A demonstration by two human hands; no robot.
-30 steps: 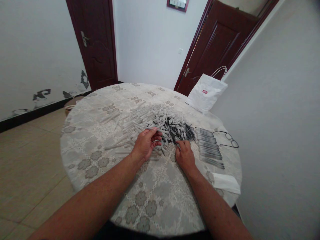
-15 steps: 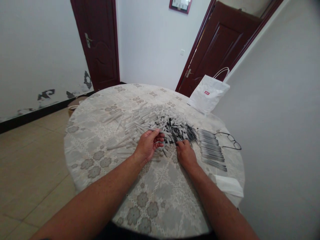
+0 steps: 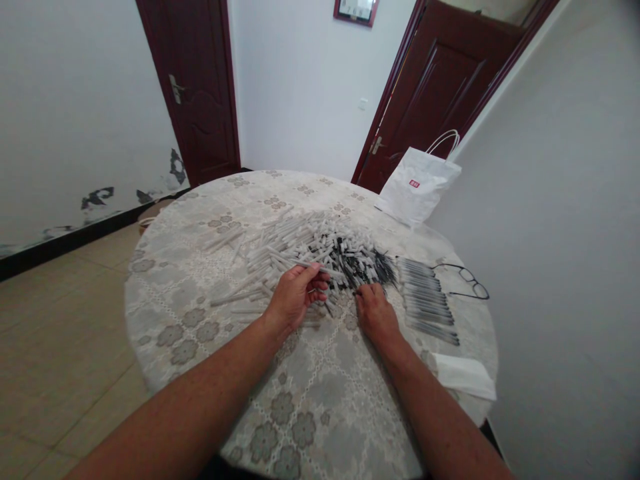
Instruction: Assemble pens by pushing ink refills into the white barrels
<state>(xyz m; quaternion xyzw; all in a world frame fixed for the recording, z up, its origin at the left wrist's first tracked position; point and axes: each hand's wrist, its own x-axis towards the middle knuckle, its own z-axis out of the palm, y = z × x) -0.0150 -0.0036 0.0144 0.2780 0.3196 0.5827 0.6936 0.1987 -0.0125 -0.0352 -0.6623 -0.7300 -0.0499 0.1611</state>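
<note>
My left hand [image 3: 295,293] is curled, thumb and fingers closed round a pale grey tube at the near edge of a heap of grey tubes [image 3: 285,243]. My right hand [image 3: 373,312] rests knuckles-up on the table, fingers bent and pinched at the edge of a pile of thin black refills [image 3: 363,263]; what it holds is hidden. A neat row of finished pens [image 3: 427,300] lies just right of my right hand. All of it sits on a round table with a flowered cloth [image 3: 300,400].
Black-rimmed glasses [image 3: 465,280] lie right of the pen row. A folded white paper [image 3: 465,377] sits at the near right rim. A white paper bag [image 3: 417,183] stands at the far right edge. Two dark red doors stand behind; tiled floor on the left.
Both hands stay at the pile's near edge; my left fingers have closed a little more over the tube. The view has shifted slightly.
</note>
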